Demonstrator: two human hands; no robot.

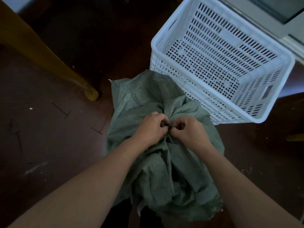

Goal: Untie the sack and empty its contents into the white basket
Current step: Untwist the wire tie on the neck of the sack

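Note:
A grey-green woven sack [158,170] stands on the dark floor right below me, its neck gathered and bound by a dark tie [169,127]. My left hand [151,127] and my right hand [189,130] meet at that knot, each pinching the tie between curled fingers. The loose top of the sack fans out beyond the knot toward the white basket [256,116]. The basket is a perforated plastic crate, tilted, with nothing inside it, touching the sack's far right side. What the sack holds is hidden.
A yellow wooden furniture leg [91,94] comes down to the floor at the left of the sack. A grey cabinet or appliance [269,18] stands behind the basket at the top right. The dark red floor [49,137] shows scratches and small white specks.

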